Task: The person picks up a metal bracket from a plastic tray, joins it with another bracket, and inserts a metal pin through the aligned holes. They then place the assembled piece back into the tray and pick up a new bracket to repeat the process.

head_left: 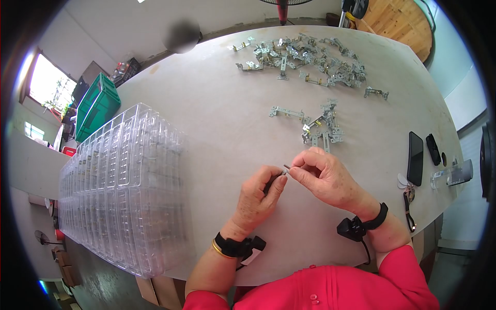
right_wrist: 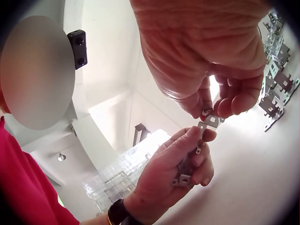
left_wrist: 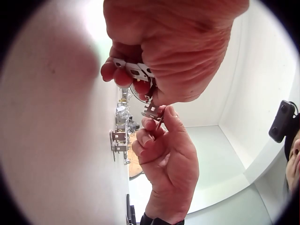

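From where I stood, the step in hand looked like fitting or adjusting one metal bracket (left_wrist: 136, 71), held above the surface (head_left: 222, 119) in front of the person. The left hand (head_left: 259, 194) curled round it; the right hand (head_left: 325, 176) pinched a thin piece at its end, whether separate or not I couldn't tell. The next move seemed to call for a steady left grip and careful alignment by the right fingertips.

I counted two hands, one held bracket, one phone (head_left: 415, 157) and one green crate (head_left: 98, 109). The nearer cluster (head_left: 327, 123) and far heap (head_left: 309, 54) overlapped too much to count.
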Action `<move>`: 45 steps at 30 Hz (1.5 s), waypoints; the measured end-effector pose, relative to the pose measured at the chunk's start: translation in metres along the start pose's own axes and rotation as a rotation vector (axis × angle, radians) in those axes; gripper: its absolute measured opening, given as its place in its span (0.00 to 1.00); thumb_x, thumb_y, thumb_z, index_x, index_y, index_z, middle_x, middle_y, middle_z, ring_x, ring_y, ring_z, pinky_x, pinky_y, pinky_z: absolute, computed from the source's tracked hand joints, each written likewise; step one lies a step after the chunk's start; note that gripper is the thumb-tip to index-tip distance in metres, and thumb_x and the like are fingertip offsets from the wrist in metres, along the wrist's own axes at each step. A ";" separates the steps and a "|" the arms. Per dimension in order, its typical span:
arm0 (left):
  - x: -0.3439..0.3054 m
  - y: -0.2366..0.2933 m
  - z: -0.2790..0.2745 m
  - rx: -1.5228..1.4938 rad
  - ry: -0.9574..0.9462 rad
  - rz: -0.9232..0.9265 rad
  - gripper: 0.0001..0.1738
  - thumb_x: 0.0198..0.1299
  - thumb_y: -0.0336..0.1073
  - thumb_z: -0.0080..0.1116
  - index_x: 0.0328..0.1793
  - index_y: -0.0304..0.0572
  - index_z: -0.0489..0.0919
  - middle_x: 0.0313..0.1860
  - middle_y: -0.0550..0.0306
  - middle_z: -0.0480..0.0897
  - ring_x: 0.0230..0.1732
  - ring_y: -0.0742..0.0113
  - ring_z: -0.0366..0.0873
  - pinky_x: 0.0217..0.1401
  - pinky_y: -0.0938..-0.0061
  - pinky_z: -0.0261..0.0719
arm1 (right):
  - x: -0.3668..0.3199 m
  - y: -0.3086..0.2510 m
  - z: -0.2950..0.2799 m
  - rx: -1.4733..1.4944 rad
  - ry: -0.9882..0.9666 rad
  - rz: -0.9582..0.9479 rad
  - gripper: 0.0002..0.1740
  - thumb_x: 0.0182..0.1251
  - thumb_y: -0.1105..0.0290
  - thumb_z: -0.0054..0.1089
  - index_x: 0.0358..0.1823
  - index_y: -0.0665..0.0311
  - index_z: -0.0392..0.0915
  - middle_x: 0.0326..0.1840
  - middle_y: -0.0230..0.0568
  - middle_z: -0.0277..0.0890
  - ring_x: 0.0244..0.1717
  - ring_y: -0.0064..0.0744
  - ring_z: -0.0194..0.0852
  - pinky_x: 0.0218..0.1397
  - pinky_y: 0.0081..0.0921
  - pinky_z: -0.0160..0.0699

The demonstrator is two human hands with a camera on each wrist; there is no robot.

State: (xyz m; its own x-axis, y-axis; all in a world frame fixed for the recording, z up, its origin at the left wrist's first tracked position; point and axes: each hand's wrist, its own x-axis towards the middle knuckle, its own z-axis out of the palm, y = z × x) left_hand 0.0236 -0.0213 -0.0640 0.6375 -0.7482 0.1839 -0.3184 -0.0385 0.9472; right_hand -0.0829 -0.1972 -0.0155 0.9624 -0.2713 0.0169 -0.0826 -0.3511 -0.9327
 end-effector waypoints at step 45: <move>0.000 0.004 -0.009 -0.379 -0.032 -0.203 0.11 0.78 0.39 0.56 0.51 0.37 0.79 0.29 0.66 0.77 0.27 0.79 0.72 0.30 0.82 0.69 | 0.006 0.005 -0.006 0.445 -0.178 0.253 0.14 0.84 0.62 0.51 0.56 0.65 0.75 0.29 0.28 0.75 0.27 0.16 0.70 0.32 0.18 0.73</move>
State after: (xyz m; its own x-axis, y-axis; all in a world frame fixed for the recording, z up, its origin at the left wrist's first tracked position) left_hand 0.0289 -0.0155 -0.0574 0.6364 -0.7711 -0.0192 0.0954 0.0540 0.9940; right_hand -0.0793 -0.2062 -0.0180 0.9588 -0.1282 -0.2536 -0.2373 0.1297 -0.9627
